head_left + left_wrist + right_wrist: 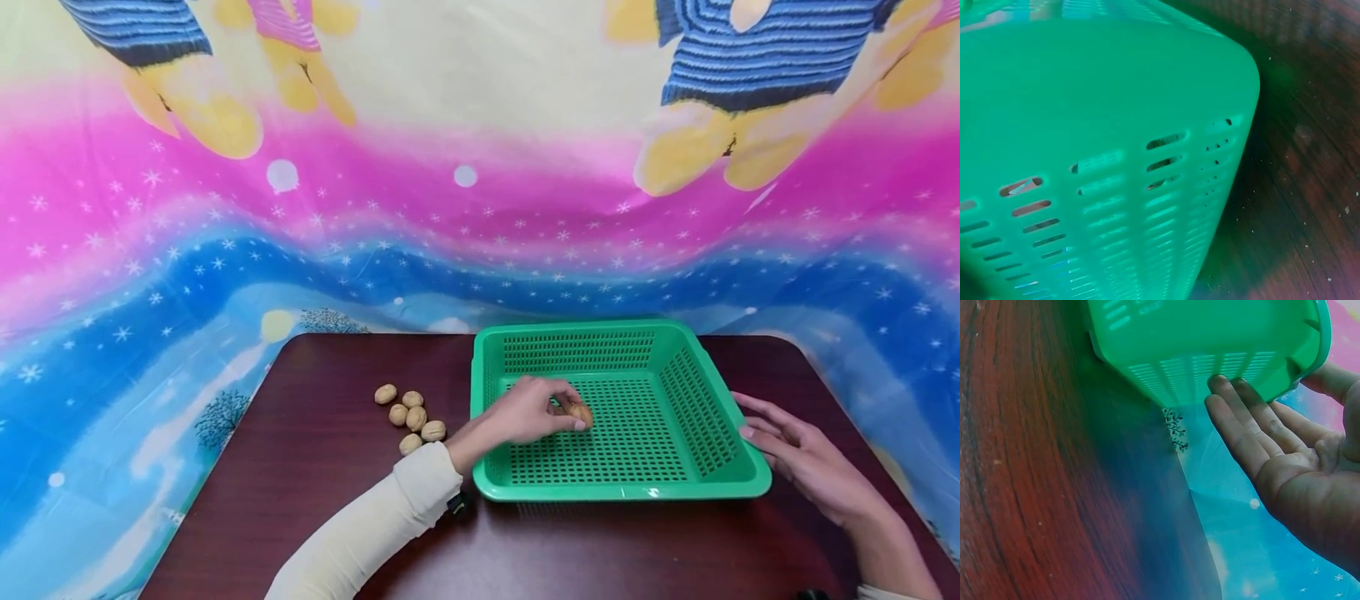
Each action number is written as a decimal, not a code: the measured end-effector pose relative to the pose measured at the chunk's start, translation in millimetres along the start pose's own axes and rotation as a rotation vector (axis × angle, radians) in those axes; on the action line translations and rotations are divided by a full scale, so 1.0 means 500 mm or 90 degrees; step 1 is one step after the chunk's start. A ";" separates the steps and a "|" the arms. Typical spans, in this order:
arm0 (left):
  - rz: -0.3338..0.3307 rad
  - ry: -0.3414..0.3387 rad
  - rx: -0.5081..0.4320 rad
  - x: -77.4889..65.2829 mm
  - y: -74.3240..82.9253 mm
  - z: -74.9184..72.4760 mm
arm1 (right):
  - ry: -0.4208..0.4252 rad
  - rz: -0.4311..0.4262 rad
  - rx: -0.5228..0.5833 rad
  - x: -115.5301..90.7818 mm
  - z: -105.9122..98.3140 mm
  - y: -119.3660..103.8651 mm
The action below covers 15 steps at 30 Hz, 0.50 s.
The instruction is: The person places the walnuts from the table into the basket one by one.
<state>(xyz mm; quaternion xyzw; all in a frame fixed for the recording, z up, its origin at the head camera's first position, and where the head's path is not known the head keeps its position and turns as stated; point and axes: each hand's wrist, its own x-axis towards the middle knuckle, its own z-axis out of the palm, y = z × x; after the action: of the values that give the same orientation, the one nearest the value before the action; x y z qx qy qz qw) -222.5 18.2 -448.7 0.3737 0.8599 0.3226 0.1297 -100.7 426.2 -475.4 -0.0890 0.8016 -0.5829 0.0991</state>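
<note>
No text, label, brand, number or sign can be read anywhere here.

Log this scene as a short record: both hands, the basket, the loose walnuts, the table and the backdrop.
Left hand: pinches a walnut over the basket floor; contact unclear
Right hand: fingers outstretched, at basket's right side
Basket: green, slotted, on table
Loose walnuts: six, left of basket
Table: dark reddish-brown
Backdrop: pink and blue, snowflake-printed
</note>
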 end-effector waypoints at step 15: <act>0.015 -0.018 -0.009 -0.004 -0.001 0.001 | -0.003 -0.011 -0.002 -0.003 -0.001 -0.001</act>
<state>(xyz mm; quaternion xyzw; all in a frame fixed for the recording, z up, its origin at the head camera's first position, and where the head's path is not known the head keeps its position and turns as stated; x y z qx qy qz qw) -221.1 16.7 -449.3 0.3879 0.8511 0.3247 0.1407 -99.6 426.9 -474.7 -0.0970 0.8014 -0.5824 0.0958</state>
